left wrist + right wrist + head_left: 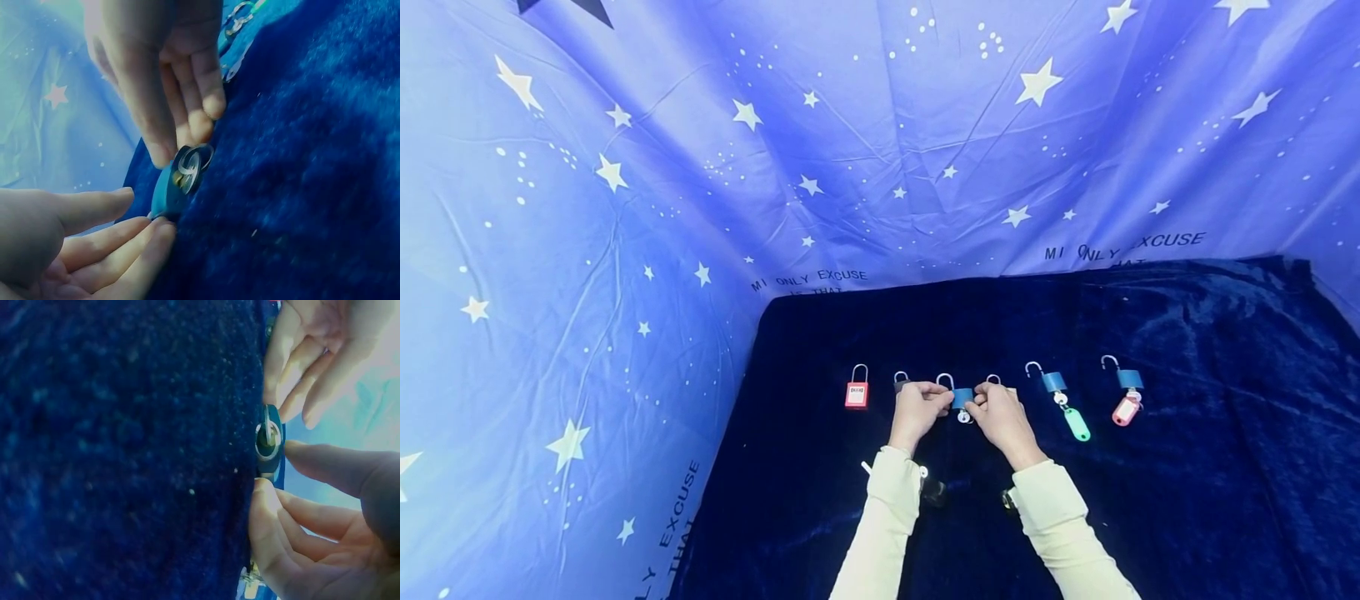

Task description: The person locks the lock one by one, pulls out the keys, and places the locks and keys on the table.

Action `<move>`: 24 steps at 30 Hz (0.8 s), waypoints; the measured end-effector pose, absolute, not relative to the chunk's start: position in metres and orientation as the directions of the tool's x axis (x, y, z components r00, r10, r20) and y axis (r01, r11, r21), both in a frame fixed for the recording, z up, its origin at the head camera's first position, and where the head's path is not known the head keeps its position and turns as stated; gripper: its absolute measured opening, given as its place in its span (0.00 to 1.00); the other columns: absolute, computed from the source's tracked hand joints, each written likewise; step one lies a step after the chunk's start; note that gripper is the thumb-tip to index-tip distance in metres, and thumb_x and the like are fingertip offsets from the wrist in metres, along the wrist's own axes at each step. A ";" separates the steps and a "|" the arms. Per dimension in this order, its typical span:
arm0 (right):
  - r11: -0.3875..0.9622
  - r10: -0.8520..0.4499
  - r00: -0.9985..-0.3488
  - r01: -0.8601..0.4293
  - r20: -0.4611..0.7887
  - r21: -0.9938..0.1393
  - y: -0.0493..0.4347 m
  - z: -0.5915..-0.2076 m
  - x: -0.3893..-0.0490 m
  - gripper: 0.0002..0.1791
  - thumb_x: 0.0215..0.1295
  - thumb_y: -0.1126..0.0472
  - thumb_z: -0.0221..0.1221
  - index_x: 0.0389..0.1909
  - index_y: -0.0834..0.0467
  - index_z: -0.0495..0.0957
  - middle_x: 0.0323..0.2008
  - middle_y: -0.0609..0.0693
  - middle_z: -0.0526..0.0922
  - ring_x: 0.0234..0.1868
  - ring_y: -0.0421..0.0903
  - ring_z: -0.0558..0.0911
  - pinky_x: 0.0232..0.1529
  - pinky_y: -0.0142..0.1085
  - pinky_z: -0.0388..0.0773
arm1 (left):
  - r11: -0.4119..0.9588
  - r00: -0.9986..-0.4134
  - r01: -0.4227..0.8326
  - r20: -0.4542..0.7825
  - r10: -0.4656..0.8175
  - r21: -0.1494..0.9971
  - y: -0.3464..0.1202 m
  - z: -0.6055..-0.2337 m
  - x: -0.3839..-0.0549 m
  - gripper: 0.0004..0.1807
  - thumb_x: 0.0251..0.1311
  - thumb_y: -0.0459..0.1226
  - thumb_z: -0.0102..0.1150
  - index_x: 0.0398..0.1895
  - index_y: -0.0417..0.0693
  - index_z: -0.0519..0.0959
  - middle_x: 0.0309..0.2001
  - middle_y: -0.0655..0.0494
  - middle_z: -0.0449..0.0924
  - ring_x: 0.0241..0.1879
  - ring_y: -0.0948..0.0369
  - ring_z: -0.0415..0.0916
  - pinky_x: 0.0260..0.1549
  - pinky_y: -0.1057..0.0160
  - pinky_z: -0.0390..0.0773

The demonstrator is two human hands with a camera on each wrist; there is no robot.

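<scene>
A blue padlock (pixel 962 399) with its shackle swung free lies on the dark blue cloth between my hands. A key with a ring (pixel 197 159) sits in its keyhole. My left hand (pixel 919 408) touches the lock's left end with extended fingertips, its thumb apart in the left wrist view. At the other end, my right hand (pixel 1002 417) rests its thumb and a fingertip against the lock (pixel 270 467), without a clear pinch. Left of it, a dark padlock (pixel 902 383) is partly covered by my left hand. Another shackle (pixel 993 379) shows behind my right hand, its body hidden.
A red padlock (pixel 857 395) lies at the row's left end. On the right are two blue padlocks with their shackles open, one with a green tag (pixel 1077 424), the other with a red tag (pixel 1125 411). A starry curtain (pixel 895 150) hangs behind the cloth.
</scene>
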State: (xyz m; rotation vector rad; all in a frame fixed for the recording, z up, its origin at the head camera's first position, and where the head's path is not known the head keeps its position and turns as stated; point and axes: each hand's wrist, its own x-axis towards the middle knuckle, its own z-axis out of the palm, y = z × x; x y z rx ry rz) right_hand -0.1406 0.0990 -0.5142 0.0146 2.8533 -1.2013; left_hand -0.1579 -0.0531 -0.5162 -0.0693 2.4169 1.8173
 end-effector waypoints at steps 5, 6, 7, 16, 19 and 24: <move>0.697 -0.006 -0.997 0.055 -0.083 -0.715 0.099 -0.513 -0.141 0.17 0.65 0.64 0.63 0.49 0.71 0.78 0.37 0.57 0.85 0.48 0.58 0.79 0.53 0.54 0.74 | 0.341 -0.991 -0.132 -0.135 -0.014 0.931 -0.045 -0.520 -0.159 0.06 0.58 0.29 0.66 0.36 0.31 0.85 0.30 0.43 0.88 0.28 0.55 0.87 0.28 0.68 0.84; 0.696 -0.006 -0.996 0.058 -0.086 -0.716 0.099 -0.514 -0.142 0.17 0.65 0.64 0.63 0.50 0.71 0.79 0.37 0.56 0.85 0.47 0.57 0.80 0.52 0.53 0.75 | 0.355 -0.991 -0.133 -0.133 -0.025 0.926 -0.044 -0.521 -0.158 0.06 0.58 0.29 0.67 0.36 0.32 0.85 0.30 0.43 0.88 0.27 0.56 0.87 0.28 0.69 0.84; 0.695 -0.005 -0.996 0.058 -0.086 -0.717 0.099 -0.514 -0.142 0.17 0.65 0.64 0.63 0.50 0.71 0.79 0.36 0.56 0.85 0.46 0.56 0.81 0.51 0.53 0.76 | 0.367 -0.990 -0.138 -0.133 -0.039 0.920 -0.043 -0.520 -0.158 0.07 0.57 0.30 0.68 0.36 0.33 0.86 0.30 0.45 0.88 0.27 0.58 0.86 0.28 0.70 0.83; 0.655 0.033 -0.999 0.050 -0.038 -0.754 0.101 -0.517 -0.139 0.16 0.61 0.64 0.66 0.47 0.69 0.80 0.37 0.59 0.86 0.45 0.58 0.83 0.50 0.55 0.76 | 0.484 -0.982 -0.167 -0.102 -0.159 0.859 -0.035 -0.519 -0.151 0.07 0.51 0.36 0.74 0.34 0.45 0.89 0.26 0.59 0.88 0.29 0.67 0.84 0.39 0.66 0.81; 0.630 0.040 -0.999 0.041 -0.020 -0.776 0.102 -0.519 -0.139 0.17 0.59 0.64 0.68 0.46 0.69 0.80 0.38 0.60 0.86 0.43 0.58 0.85 0.50 0.55 0.77 | 0.501 -0.978 -0.170 -0.083 -0.192 0.849 -0.035 -0.521 -0.151 0.07 0.50 0.38 0.75 0.32 0.49 0.89 0.25 0.62 0.88 0.30 0.68 0.84 0.41 0.65 0.80; 0.546 0.040 -0.999 0.034 -0.015 -0.837 0.104 -0.519 -0.139 0.17 0.58 0.65 0.68 0.46 0.68 0.80 0.37 0.60 0.87 0.38 0.53 0.87 0.49 0.51 0.80 | 0.409 -0.983 -0.128 -0.060 -0.176 0.904 -0.037 -0.525 -0.152 0.07 0.50 0.34 0.74 0.34 0.44 0.88 0.27 0.56 0.89 0.30 0.66 0.85 0.35 0.70 0.81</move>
